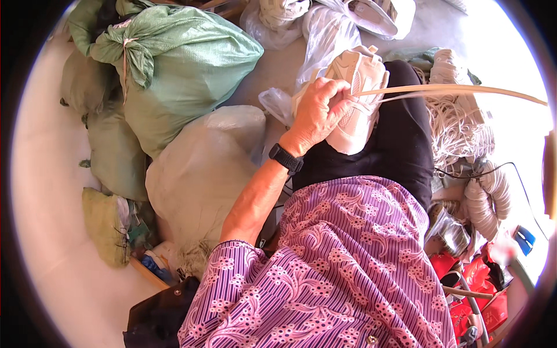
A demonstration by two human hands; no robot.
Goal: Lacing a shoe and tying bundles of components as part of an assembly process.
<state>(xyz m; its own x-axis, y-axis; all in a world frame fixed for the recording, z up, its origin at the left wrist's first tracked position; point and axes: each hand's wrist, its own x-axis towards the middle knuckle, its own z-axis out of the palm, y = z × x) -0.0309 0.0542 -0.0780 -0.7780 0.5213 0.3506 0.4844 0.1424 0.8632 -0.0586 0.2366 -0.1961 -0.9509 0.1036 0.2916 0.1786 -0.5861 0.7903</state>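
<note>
A white sneaker (352,124) rests on my dark-trousered lap with its toe toward me. Across its upper, the thumb and fingers of my left hand (325,107) are pinched together on a pale shoelace (441,90). From there the lace stretches right in two strands, a wider tan one above a thinner white one, toward the picture's edge. The palm covers part of the shoe's left side. A black watch band (286,159) circles that wrist. My right hand does not show.
Green woven sacks (180,52) and a translucent white bag (203,168) crowd the left. More pale shoes (371,17) lie beyond my knees. To the right are a heap of white laces (452,133), paired shoes (487,200), a thin black cable and red packaging (478,275).
</note>
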